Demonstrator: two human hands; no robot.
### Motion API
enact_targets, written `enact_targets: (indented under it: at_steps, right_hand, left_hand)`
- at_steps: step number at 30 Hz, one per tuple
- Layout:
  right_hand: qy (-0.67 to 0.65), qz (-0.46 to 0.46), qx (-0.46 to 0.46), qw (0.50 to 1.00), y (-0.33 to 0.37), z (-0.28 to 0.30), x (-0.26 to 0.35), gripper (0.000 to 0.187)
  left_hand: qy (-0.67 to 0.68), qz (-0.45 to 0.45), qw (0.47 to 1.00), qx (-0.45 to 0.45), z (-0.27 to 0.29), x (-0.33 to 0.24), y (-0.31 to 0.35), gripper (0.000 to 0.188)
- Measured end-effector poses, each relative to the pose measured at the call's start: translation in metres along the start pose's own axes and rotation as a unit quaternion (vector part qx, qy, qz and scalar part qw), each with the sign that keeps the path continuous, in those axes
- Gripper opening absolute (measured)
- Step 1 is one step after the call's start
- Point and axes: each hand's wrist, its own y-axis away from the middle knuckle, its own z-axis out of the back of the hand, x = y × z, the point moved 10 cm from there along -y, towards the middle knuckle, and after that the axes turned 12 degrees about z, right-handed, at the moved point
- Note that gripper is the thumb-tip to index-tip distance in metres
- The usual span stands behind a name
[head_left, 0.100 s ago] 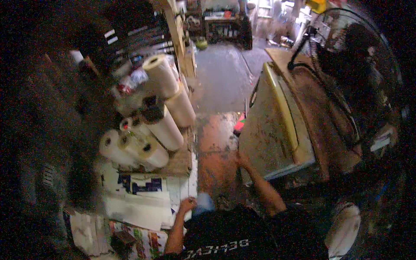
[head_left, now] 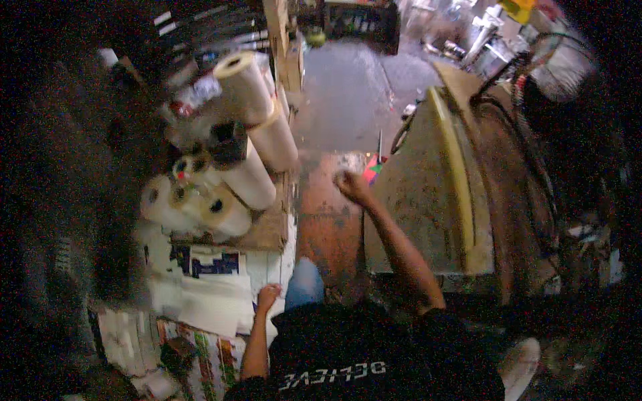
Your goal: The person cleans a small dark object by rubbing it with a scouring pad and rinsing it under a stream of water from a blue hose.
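Note:
My right hand [head_left: 352, 187] reaches forward over the reddish-brown floor [head_left: 328, 234], beside a large board-like panel [head_left: 424, 200] with a yellow strip [head_left: 458, 180]. Its fingers are curled in; whether anything sits inside them is hidden. Lower and to the left, my left hand [head_left: 269, 294] hangs beside white sheets [head_left: 210, 304] on a low surface. Blur hides how far its fingers are bent, and nothing sticks out of it. A blue-jeaned knee [head_left: 304, 284] shows just right of that hand.
Several large pale rolls [head_left: 247, 90] stand and lean on a wooden board [head_left: 271, 230] at left. A red and green item [head_left: 374, 170] lies near the panel. Black hoses [head_left: 525, 127] run over a brown surface at right. Grey floor [head_left: 341, 87] continues ahead between both sides.
My right hand has swung forward and up, away from the panel's edge. The view has shifted forward, so the rolls sit higher in the picture. More of the jeaned leg shows.

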Motion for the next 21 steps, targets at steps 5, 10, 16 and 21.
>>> enact_targets:
  at_steps: [5, 10, 16, 21]
  right_hand:
    - [-0.170, 0.060, 0.072, 0.981, -0.186, 0.018, 0.097, 0.020]
    - [0.027, -0.038, 0.226, 0.973, -0.144, -0.018, -0.082, 0.026]
    - [-0.093, -0.460, 0.208, 0.858, 0.140, -0.015, -0.183, 0.033]
    - [-0.130, -0.668, 0.210, 0.702, 0.249, -0.009, -0.179, 0.030]
  left_hand:
    - [0.052, 0.113, 0.991, -0.058, 0.136, 0.134, 0.006, 0.015]
    - [-0.139, 0.265, 0.952, 0.065, 0.151, 0.127, 0.042, 0.025]
    - [-0.354, 0.040, 0.929, 0.095, 0.217, -0.127, -0.167, 0.037]
    - [-0.376, -0.013, 0.904, 0.203, 0.207, -0.464, -0.295, 0.036]
